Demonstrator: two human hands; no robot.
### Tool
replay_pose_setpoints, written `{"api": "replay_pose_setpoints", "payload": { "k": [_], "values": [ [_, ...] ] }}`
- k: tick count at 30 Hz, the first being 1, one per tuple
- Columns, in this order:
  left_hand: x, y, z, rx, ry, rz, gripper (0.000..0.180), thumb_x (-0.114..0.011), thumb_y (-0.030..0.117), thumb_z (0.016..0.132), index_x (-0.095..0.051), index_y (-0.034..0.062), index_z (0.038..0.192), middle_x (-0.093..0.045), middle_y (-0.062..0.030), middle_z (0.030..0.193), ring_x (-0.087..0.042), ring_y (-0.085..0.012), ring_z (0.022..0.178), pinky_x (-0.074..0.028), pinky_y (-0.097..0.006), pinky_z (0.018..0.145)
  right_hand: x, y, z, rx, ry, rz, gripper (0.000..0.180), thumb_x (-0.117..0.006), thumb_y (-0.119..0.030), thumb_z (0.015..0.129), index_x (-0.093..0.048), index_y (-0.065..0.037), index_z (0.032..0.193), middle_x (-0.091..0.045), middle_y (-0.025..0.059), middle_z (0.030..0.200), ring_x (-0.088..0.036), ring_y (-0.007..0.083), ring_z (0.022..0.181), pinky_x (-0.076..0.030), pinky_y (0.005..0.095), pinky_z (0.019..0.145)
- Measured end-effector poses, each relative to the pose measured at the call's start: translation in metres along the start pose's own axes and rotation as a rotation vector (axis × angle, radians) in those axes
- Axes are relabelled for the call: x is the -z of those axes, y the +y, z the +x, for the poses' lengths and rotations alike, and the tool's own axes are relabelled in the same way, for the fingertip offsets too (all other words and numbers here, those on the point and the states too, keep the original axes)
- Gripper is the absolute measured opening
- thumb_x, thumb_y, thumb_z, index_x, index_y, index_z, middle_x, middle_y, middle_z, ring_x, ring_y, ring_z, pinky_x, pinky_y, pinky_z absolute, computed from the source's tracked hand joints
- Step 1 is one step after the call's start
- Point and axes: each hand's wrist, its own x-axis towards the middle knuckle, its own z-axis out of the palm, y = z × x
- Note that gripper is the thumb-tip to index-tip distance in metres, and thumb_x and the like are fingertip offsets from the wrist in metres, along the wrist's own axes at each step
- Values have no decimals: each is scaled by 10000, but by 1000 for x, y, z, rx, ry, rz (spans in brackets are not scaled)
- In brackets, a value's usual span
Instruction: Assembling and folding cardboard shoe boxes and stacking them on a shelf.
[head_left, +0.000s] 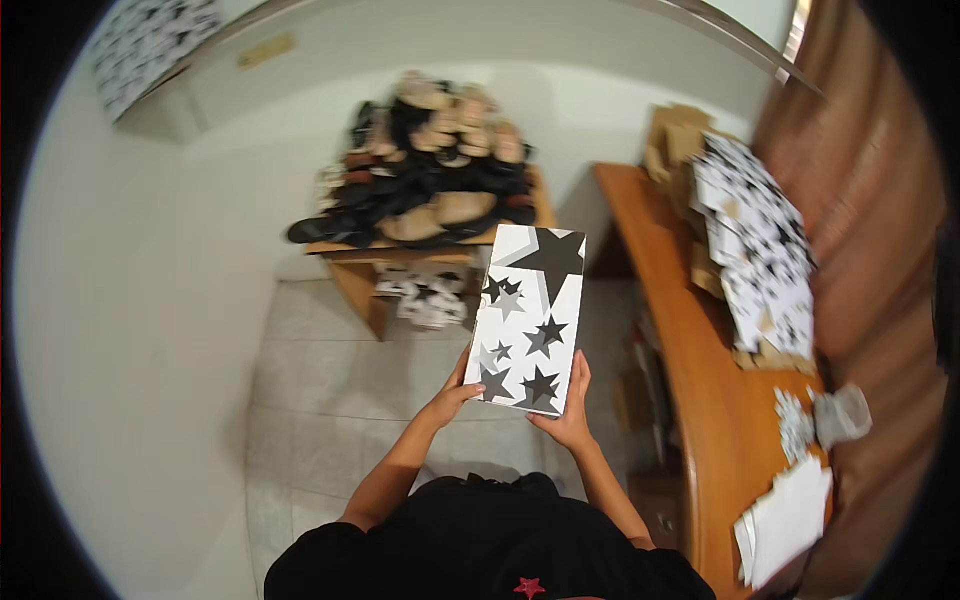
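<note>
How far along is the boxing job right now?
Done: nothing finished shows. In hand: both hands, left and right, hold one closed star-print box. Left: a big shoe pile sits on the small table, and flat boxes wait on the counter.

We see a flat white box (pixel 528 318) with black and grey stars printed on its lid. It is closed, held in the air lengthwise, its far end pointing away.
</note>
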Motion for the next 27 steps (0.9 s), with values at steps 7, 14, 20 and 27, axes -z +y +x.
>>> {"api": "replay_pose_setpoints", "payload": {
  "k": [7,14,20,27],
  "values": [
    [183,146,-84,-319,355,183,963,-626,230,661,-73,30,1423,-203,-130,1439,-176,-220,1337,-140,-334,1074,-220,-82,143,215,-129,186,1126,-789,-220,555,-75,14,1395,-158,248,1419,-186,392,1316,-182,437,1072],
    [239,238,-133,-577,543,212,999,-684,259,637,-102,35,1418,-196,-126,1440,-176,-226,1335,-139,-362,1077,-298,-161,252,636,-230,278,1067,-741,-215,584,-94,-6,1406,-127,259,1433,-179,409,1322,-197,441,1064],
    [226,140,-61,-730,839,879,1043,-825,116,599,-165,38,1402,-408,-112,1327,-401,-216,1211,-350,-331,981,-287,-55,291,954,-342,328,1051,-732,-273,612,-100,29,1396,-134,252,1433,-181,398,1321,-181,424,1073],
    [331,176,-7,-1212,919,896,780,-750,29,677,-312,12,1322,-521,-98,1170,-504,-168,1073,-437,-271,860,-353,-60,376,1328,-185,374,980,-747,-182,648,-139,52,1380,-207,242,1407,-244,368,1295,-210,404,1061]
  ]
}}
